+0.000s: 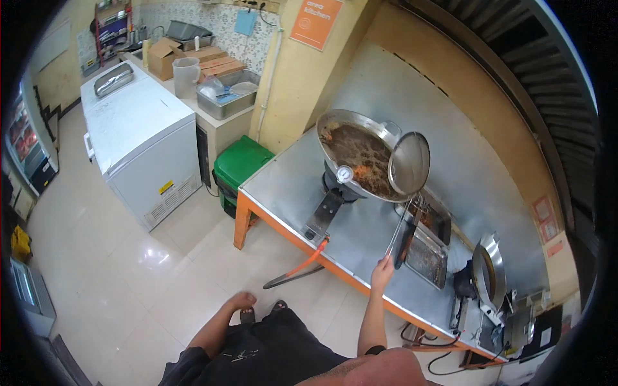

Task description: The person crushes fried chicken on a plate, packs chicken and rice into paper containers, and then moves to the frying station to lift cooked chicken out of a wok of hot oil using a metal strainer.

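My right hand (pixel 382 273) is closed round a long thin metal handle (pixel 398 233) at the table's front edge. Its far end overlaps other utensils, so I cannot tell which tool it belongs to. A round mesh strainer (pixel 410 162) leans at the right rim of a large wok (pixel 331 117), where orange-brown food (pixel 364 172) sits in dark bubbling oil. Clipped to the near rim is a dial thermometer (pixel 345 174). A black handle (pixel 405 246) lies beside my right hand. My left hand (pixel 243 300) hangs low over the floor with curled fingers, apparently holding nothing.
Metal trays (pixel 428 260) lie right of the wok, before a second wok (pixel 492 270). An orange hose (pixel 306 262) runs off the metal-topped table (pixel 277 177). Left stand a green bin (pixel 241 161) and a white chest freezer (pixel 138 122). Tiled floor (pixel 122 270) lies around my feet.
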`<state>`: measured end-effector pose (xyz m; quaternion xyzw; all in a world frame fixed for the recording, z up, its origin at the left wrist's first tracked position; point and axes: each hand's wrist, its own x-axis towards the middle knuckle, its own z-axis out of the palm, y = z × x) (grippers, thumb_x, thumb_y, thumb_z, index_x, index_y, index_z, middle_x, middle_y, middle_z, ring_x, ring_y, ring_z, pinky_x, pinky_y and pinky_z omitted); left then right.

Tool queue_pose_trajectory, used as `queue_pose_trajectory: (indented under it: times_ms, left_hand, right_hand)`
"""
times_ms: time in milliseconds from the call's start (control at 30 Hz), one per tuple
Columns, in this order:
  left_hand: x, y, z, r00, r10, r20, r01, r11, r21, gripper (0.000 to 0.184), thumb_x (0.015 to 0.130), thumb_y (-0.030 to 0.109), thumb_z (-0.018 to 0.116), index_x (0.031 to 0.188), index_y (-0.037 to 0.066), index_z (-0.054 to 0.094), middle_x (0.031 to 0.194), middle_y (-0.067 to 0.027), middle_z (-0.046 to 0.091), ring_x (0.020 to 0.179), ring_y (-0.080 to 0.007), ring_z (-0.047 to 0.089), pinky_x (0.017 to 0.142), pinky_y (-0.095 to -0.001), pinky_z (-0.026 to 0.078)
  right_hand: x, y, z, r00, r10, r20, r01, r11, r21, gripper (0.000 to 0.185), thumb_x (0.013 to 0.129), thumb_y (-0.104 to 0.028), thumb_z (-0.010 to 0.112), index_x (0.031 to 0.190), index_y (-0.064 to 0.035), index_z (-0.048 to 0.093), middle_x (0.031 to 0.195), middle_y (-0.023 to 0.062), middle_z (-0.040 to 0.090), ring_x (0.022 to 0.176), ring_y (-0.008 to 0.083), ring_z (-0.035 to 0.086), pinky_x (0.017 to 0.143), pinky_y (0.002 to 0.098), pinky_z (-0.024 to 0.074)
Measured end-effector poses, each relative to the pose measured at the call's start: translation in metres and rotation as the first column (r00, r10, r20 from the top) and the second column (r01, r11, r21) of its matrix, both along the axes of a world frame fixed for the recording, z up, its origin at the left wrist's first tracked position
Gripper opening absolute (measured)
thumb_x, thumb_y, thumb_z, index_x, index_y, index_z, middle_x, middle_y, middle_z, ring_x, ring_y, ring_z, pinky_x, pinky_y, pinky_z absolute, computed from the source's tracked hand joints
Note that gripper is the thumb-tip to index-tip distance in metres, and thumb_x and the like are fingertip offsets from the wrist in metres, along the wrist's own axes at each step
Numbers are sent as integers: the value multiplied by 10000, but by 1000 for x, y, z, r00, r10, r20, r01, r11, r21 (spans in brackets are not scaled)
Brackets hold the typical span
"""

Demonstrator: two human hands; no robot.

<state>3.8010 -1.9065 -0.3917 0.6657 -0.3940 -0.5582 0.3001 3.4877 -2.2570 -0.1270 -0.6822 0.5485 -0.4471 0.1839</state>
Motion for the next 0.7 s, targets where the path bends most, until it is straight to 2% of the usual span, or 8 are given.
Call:
queue_pose_trajectory:
  times_ms: [67, 133, 233, 300, 367, 467, 567, 700]
  left_hand:
    - [15, -63, 93, 905, 264, 335, -154, 935, -319, 273, 922, 306, 628, 969, 44, 689, 872, -165, 706, 828, -268, 686, 766, -383, 537]
    - [27, -115, 239, 926, 358, 123, -257, 833, -489, 276, 928, 265, 654, 1110, 59, 645, 991, -140, 701, 899, -248, 682, 805, -358, 534]
    - [28, -174, 396, 901, 421, 103, -182, 584, -791, 237, 892, 178, 687, 1079, 49, 621, 982, -112, 676, 889, -251, 666, 787, -339, 530]
    - [29, -214, 450, 857, 494, 149, -84, 419, -904, 224, 862, 153, 705, 1037, 46, 615, 866, -87, 609, 817, -227, 610, 749, -332, 502]
    - [34, -254, 475, 838, 488, 246, 9, 438, -899, 266, 838, 161, 734, 1049, 50, 614, 894, -106, 598, 878, -281, 621, 788, -366, 505]
    - [42, -317, 458, 714, 595, 369, 149, 386, -910, 307, 814, 187, 765, 1051, 61, 614, 970, -137, 583, 965, -341, 610, 843, -416, 503]
    - [42, -336, 449, 681, 500, 535, 178, 595, -783, 355, 792, 207, 790, 1065, 69, 611, 1072, -168, 572, 1031, -379, 593, 887, -457, 497]
    - [35, -343, 446, 696, 457, 554, 177, 639, -749, 413, 771, 207, 810, 1096, 70, 595, 1089, -168, 557, 1058, -377, 579, 912, -459, 490]
  right_hand:
    - [-3, -3, 40, 998, -15, -65, 16, 1000, 3, 373, 1049, -216, 443, 1320, -4, 585, 730, 143, 597, 667, 234, 592, 634, 368, 464]
    - [-15, -32, 55, 994, -10, -109, -33, 921, -388, 356, 1027, -195, 481, 1308, -11, 598, 797, 199, 650, 710, 342, 633, 687, 408, 492]
    - [-24, -36, 121, 981, -81, -179, 30, 963, -269, 375, 1011, -204, 513, 1329, -21, 589, 867, 228, 675, 782, 387, 657, 737, 425, 503]
    - [-21, -29, 166, 969, -95, -227, 55, 983, -177, 398, 1004, -211, 529, 1358, -34, 571, 853, 215, 671, 777, 370, 657, 732, 422, 502]
    - [-16, -18, 202, 955, -107, -275, 96, 994, -53, 417, 999, -214, 541, 1382, -48, 555, 848, 204, 672, 781, 361, 658, 731, 419, 501]
    - [-26, -30, 205, 908, -122, -400, 72, 988, -138, 454, 975, -227, 575, 1406, -85, 541, 976, 200, 665, 862, 356, 647, 773, 449, 493]
    - [-34, -41, 199, 876, -150, -459, 11, 957, -291, 460, 961, -211, 604, 1402, -92, 548, 890, 178, 617, 820, 339, 623, 744, 452, 482]
    - [-43, -42, 193, 853, -152, -499, -37, 937, -348, 461, 946, -186, 622, 1393, -89, 557, 846, 174, 612, 786, 346, 618, 725, 454, 480]
